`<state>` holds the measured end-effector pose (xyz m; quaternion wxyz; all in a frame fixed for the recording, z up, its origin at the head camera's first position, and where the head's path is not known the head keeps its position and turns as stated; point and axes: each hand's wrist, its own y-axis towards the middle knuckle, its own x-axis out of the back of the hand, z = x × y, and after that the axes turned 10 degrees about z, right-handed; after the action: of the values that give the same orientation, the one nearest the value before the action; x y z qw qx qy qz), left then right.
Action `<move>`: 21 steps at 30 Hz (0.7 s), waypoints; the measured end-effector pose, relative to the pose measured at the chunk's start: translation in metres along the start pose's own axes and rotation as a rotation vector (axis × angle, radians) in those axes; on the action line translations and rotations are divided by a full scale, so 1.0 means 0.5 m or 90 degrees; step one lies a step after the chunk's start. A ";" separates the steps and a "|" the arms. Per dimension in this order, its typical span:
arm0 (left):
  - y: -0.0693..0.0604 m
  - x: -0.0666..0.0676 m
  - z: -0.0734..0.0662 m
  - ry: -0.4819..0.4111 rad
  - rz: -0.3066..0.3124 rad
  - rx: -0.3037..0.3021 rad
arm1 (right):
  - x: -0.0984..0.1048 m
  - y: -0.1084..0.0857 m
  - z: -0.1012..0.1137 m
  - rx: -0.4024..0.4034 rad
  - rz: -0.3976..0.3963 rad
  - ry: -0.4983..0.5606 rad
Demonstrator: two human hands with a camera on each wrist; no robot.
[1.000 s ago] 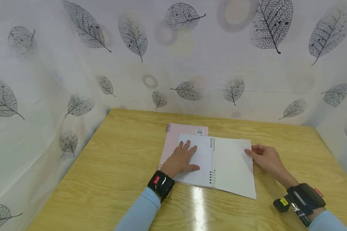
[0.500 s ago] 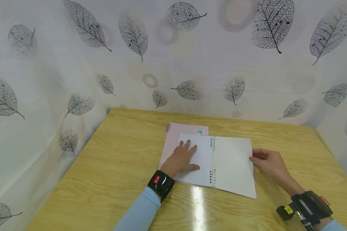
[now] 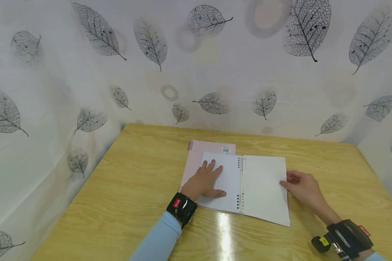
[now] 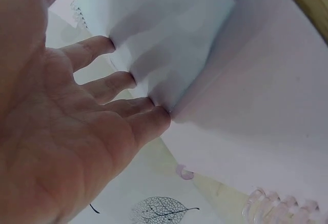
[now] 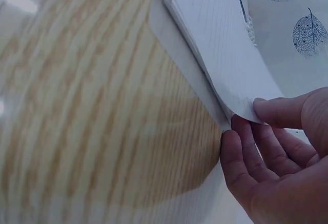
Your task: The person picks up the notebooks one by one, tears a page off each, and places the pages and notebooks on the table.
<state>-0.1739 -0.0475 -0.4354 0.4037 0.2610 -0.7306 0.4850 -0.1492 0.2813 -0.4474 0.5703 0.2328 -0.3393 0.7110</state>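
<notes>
An open notebook with a lined right page (image 3: 264, 188) and a plain white left page (image 3: 230, 181) lies partly over a pink spiral notebook (image 3: 193, 159). My left hand (image 3: 204, 181) rests on the white page, fingers spread; in the left wrist view the fingertips of the hand (image 4: 87, 116) touch the white sheet (image 4: 169, 34). At the outer right edge, my right hand (image 3: 303, 186) pinches the lined page. The right wrist view shows the thumb of that hand (image 5: 277, 147) on top of the lined sheet (image 5: 225, 44), fingers beneath it.
The notebooks lie on a wood-grain table (image 3: 127, 174). A leaf-patterned curtain (image 3: 228, 65) hangs behind the table and along its sides. A barcode label (image 3: 226, 149) shows on the pink cover near its upper right corner.
My right hand has moved slightly down along the lined page's right edge; half a second ago it was a little farther right. My left hand has barely moved.
</notes>
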 end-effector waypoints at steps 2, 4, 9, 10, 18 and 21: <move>0.000 0.000 0.000 -0.002 0.002 -0.003 | -0.001 -0.001 -0.001 -0.012 -0.002 -0.009; 0.000 -0.001 0.001 -0.001 0.002 -0.004 | -0.001 -0.001 -0.001 -0.023 -0.004 -0.013; 0.002 -0.002 0.003 0.006 0.001 0.001 | 0.000 -0.002 -0.003 -0.040 -0.011 -0.031; 0.002 -0.002 0.004 0.006 0.001 0.001 | 0.000 -0.002 -0.004 -0.043 -0.011 -0.031; -0.004 0.000 0.002 0.006 -0.003 -0.003 | -0.002 -0.002 -0.007 -0.043 -0.021 -0.030; -0.004 -0.001 0.001 0.005 -0.004 -0.004 | -0.003 -0.002 -0.008 -0.039 -0.024 -0.031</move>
<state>-0.1724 -0.0489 -0.4351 0.4091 0.2601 -0.7297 0.4822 -0.1478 0.2834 -0.4509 0.5818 0.2386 -0.3699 0.6839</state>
